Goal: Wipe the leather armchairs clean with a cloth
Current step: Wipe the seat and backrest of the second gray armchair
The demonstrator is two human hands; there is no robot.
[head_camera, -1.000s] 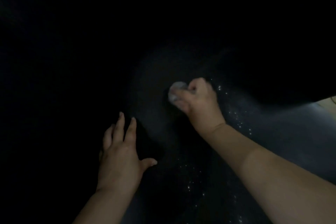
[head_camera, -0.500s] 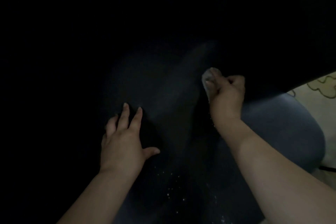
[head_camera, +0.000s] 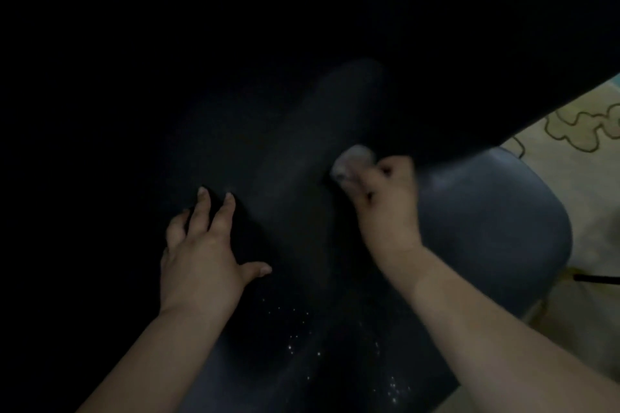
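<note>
Both hands sit lower on the dark leather armchair [head_camera: 486, 231] than half a second ago. Nearest, the left hand [head_camera: 201, 255] presses flat, fingers spread apart. Farther right, the right hand [head_camera: 385, 198] has its fingers clamped around the pale, bunched cloth [head_camera: 352, 161], now closer to centre.

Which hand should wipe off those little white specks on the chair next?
Probably the right hand: it already grips the cloth. The left hand only rests flat on the armchair, beside the specks.
</note>
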